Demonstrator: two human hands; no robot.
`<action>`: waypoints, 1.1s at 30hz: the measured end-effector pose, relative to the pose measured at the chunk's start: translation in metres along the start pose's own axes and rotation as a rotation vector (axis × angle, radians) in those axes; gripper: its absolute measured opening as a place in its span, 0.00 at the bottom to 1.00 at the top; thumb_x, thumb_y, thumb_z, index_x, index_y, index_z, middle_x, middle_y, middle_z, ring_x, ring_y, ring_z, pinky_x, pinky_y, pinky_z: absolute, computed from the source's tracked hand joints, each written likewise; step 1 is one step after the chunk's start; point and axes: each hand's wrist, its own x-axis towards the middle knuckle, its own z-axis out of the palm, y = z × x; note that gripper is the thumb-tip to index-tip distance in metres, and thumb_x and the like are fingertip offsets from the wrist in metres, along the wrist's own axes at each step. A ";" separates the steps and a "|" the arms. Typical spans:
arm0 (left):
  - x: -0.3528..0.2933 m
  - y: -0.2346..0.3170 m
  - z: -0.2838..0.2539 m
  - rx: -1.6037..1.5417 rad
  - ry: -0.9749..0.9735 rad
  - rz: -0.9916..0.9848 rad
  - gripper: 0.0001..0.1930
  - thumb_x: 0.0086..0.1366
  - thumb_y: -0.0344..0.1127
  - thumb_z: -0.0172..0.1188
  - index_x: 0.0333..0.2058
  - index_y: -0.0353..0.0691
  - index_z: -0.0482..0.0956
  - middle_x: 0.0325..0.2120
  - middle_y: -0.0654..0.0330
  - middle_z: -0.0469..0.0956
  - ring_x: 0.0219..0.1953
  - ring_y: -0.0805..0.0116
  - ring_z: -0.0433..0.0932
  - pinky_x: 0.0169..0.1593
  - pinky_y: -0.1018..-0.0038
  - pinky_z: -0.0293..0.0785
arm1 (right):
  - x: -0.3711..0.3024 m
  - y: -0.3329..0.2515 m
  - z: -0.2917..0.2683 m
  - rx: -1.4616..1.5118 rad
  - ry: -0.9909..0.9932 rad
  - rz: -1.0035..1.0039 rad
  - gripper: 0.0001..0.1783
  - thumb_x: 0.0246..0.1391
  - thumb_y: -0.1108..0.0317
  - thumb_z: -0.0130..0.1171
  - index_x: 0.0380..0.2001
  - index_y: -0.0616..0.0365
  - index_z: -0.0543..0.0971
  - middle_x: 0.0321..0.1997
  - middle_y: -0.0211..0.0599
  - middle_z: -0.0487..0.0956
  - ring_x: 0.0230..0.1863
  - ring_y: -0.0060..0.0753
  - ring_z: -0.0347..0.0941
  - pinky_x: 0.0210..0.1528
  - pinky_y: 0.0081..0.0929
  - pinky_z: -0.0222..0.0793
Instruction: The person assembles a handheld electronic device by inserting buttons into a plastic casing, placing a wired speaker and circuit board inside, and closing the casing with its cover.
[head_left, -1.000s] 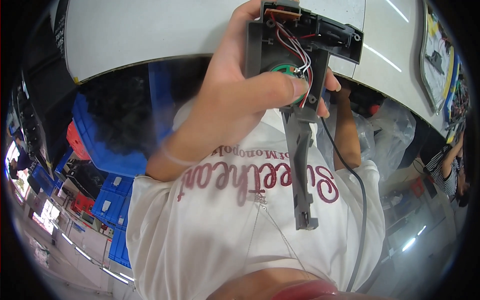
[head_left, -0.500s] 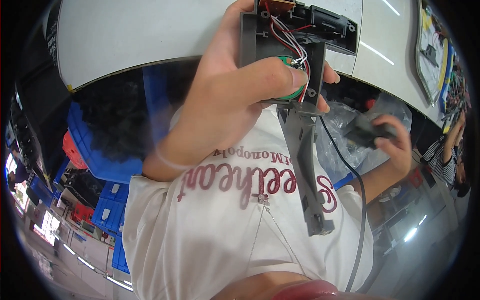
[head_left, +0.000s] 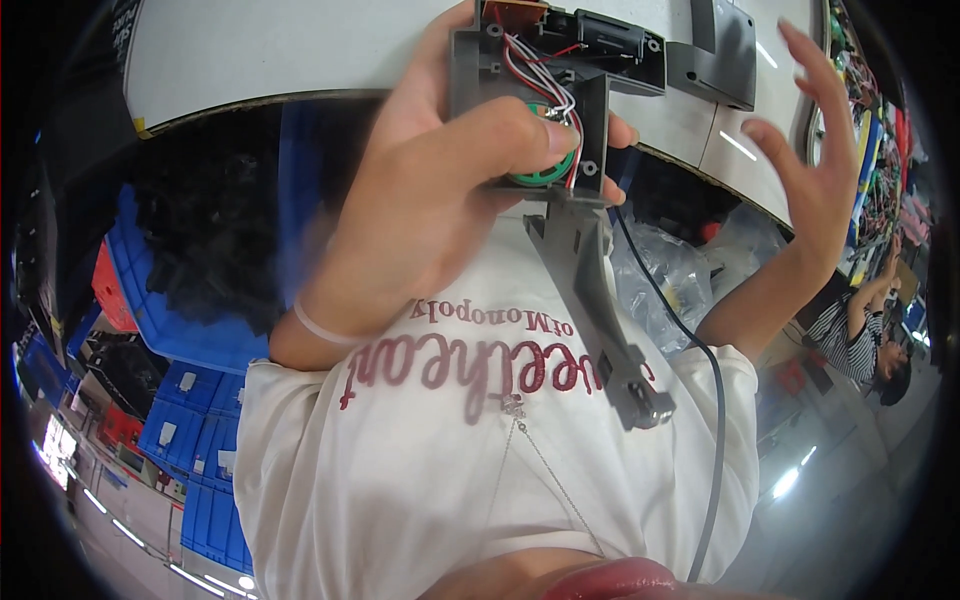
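1. Gripping a dark grey plastic housing with the left hand, thumb pressed down on a green round part inside, fingertips poking out past the far side.
2. Holding nothing in the right hand, btw. Wide open, fingers spread, up at the right just beside a second grey plastic piece on the white table. Not touching it as far as visible.
3. Keeping the housing up in front of the chest, by the near edge of the table, hollow side facing the camera.
4. Basically treating that housing as a small box, so contents: a bunch of red and white wires running down to the green part, a brown circuit board at the top edge, a black compartment at upper right. Can't tell what's in that last one.
5. Hanging below the housing: a long grey strip, angled down across the white shirt.
6. Under the table on the left: a big blue bin with a black heap in it, too dark to pick out single pieces.
7. Next to that: a red crate, then stacked blue crates lower down. Can't see inside either.
8. Under the table on the right: crumpled clear plastic bags, contents unclear, behind a dark cable.
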 end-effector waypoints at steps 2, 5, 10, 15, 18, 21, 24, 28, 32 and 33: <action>0.005 -0.001 0.000 0.002 -0.031 0.005 0.31 0.60 0.26 0.51 0.64 0.35 0.60 0.50 0.42 0.76 0.49 0.50 0.81 0.46 0.55 0.85 | 0.011 0.004 0.016 -0.048 -0.014 0.104 0.37 0.50 0.58 0.73 0.63 0.54 0.75 0.65 0.39 0.76 0.64 0.39 0.71 0.66 0.39 0.64; 0.009 -0.006 -0.015 -0.040 -0.071 0.034 0.32 0.59 0.26 0.52 0.65 0.36 0.60 0.50 0.42 0.76 0.49 0.50 0.82 0.46 0.55 0.86 | 0.049 -0.048 0.021 -0.059 -0.369 0.193 0.39 0.48 0.69 0.70 0.65 0.55 0.71 0.70 0.45 0.68 0.72 0.47 0.62 0.70 0.39 0.60; 0.006 -0.011 -0.013 -0.088 -0.098 0.046 0.35 0.58 0.25 0.54 0.66 0.38 0.60 0.49 0.43 0.76 0.47 0.50 0.82 0.44 0.56 0.85 | 0.047 -0.072 0.017 -0.079 -0.205 0.320 0.33 0.48 0.75 0.69 0.60 0.59 0.74 0.68 0.46 0.69 0.71 0.48 0.63 0.67 0.37 0.62; 0.011 -0.009 -0.008 -0.102 -0.100 0.055 0.35 0.57 0.26 0.55 0.66 0.39 0.60 0.49 0.44 0.76 0.47 0.50 0.81 0.43 0.56 0.85 | 0.060 -0.075 0.008 0.083 -0.406 0.237 0.31 0.48 0.77 0.68 0.58 0.62 0.75 0.64 0.48 0.71 0.66 0.52 0.67 0.65 0.38 0.65; 0.009 -0.008 -0.004 -0.101 -0.083 0.051 0.35 0.57 0.25 0.55 0.66 0.39 0.60 0.49 0.44 0.76 0.48 0.50 0.82 0.43 0.56 0.86 | 0.049 -0.091 0.011 -0.147 -0.198 0.281 0.33 0.52 0.65 0.67 0.62 0.60 0.72 0.64 0.52 0.70 0.66 0.57 0.66 0.65 0.42 0.64; 0.010 -0.009 -0.002 -0.097 -0.054 0.071 0.35 0.57 0.25 0.56 0.66 0.39 0.60 0.49 0.44 0.76 0.47 0.51 0.82 0.43 0.56 0.86 | 0.050 -0.107 0.041 -0.450 -0.171 0.526 0.32 0.55 0.59 0.67 0.61 0.59 0.72 0.50 0.51 0.73 0.51 0.56 0.71 0.53 0.43 0.68; 0.009 -0.008 -0.005 -0.079 -0.039 0.097 0.36 0.57 0.25 0.56 0.66 0.40 0.60 0.49 0.44 0.77 0.47 0.52 0.83 0.43 0.57 0.87 | 0.055 -0.105 0.040 -0.349 -0.177 0.573 0.30 0.55 0.59 0.66 0.59 0.59 0.73 0.46 0.48 0.73 0.47 0.53 0.72 0.50 0.43 0.68; 0.007 -0.009 -0.009 -0.121 -0.095 0.089 0.36 0.57 0.25 0.56 0.66 0.40 0.60 0.50 0.44 0.77 0.47 0.50 0.82 0.44 0.56 0.86 | 0.050 -0.102 0.041 -0.343 -0.057 0.407 0.32 0.49 0.63 0.67 0.59 0.59 0.74 0.46 0.49 0.75 0.49 0.52 0.74 0.52 0.40 0.69; 0.007 -0.012 -0.008 -0.106 -0.094 0.081 0.36 0.57 0.25 0.56 0.66 0.40 0.59 0.51 0.44 0.75 0.48 0.48 0.82 0.45 0.54 0.85 | 0.066 -0.104 0.035 -0.241 -0.163 0.684 0.33 0.45 0.65 0.68 0.57 0.59 0.74 0.48 0.48 0.77 0.51 0.50 0.74 0.55 0.37 0.68; 0.007 -0.012 -0.008 -0.111 -0.093 0.084 0.36 0.57 0.25 0.56 0.66 0.40 0.59 0.51 0.44 0.75 0.48 0.48 0.82 0.45 0.54 0.85 | 0.064 -0.102 0.035 -0.244 -0.164 0.680 0.33 0.45 0.65 0.68 0.57 0.59 0.74 0.48 0.48 0.77 0.51 0.50 0.74 0.55 0.37 0.68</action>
